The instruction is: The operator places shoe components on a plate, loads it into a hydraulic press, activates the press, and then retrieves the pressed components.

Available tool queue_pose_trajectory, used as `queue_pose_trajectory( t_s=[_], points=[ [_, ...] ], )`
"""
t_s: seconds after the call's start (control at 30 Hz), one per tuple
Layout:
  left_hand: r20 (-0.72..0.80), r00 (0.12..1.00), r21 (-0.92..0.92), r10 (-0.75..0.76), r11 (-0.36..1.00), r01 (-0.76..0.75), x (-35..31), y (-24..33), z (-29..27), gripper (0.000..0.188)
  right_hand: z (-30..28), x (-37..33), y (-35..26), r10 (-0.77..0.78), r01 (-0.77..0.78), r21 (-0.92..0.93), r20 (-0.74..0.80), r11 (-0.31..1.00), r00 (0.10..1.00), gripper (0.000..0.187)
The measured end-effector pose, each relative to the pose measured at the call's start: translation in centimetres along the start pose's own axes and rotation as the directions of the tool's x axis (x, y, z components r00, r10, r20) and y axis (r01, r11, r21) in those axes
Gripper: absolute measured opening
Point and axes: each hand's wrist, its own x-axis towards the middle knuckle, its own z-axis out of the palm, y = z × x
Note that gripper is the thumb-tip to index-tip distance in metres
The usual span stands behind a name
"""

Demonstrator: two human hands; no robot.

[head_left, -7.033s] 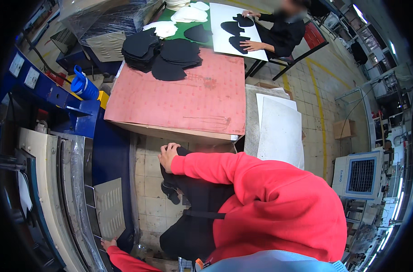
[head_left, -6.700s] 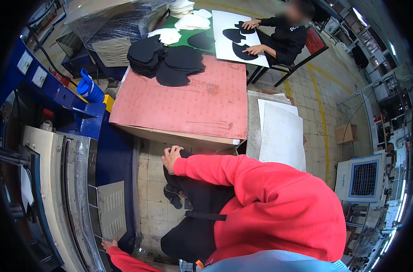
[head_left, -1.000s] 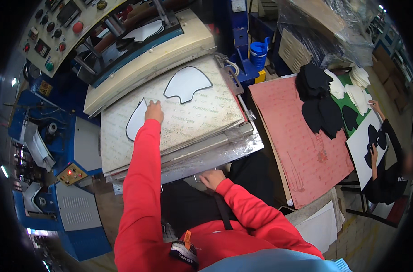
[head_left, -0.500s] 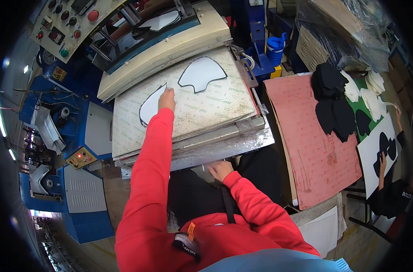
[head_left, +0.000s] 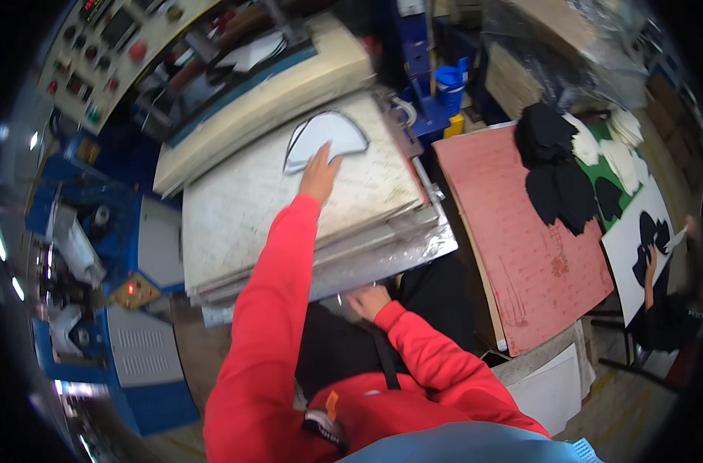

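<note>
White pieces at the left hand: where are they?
In the head view's upper middle, slightly left, the white pieces lie far back on the pale board, partly under the left hand.

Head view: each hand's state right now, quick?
Left hand: on the white pieces; grip can't be told.
Right hand: near edge of metal tray; grip can't be told.
</note>
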Motion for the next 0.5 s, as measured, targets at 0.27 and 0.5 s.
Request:
queue_pose_trajectory(
  t_s=[0.27,0.5],
  points=[
    [0.116,0.988,0.104,0.102,0.988,-0.114,-0.9,-1.2,0.1,0.039,0.1,-0.1,0.1,-0.017,0.017,-0.007,0.001,1.000,1.000,0.029],
    [0.423,0.906,0.129,0.016,0.989,-0.077,0.2,-0.4,-1.6,0.042,-0.1,-0.3,0.1,0.023,-0.018,-0.067,0.069,0.998,0.997,0.027]
  ],
)
